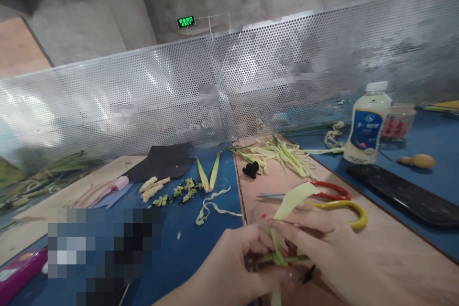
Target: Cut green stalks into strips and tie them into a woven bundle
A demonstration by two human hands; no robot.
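Observation:
In the head view, my left hand and my right hand meet over the wooden board. Between their bent fingers they grip a small knotted piece of pale green leaf strips. One broad strip end sticks up past my right fingers, and another hangs below. Part of the piece is covered by the fingers; a small dark bit shows beneath. Just beyond my right hand lie scissors with red and yellow handle loops, their blades pointing left and partly behind the strip.
Leaf strips and a black scrap lie on the board. To the right are a bottle, a clear tub and a black phone. Small leaf pieces lie leftward. A perforated metal screen stands behind.

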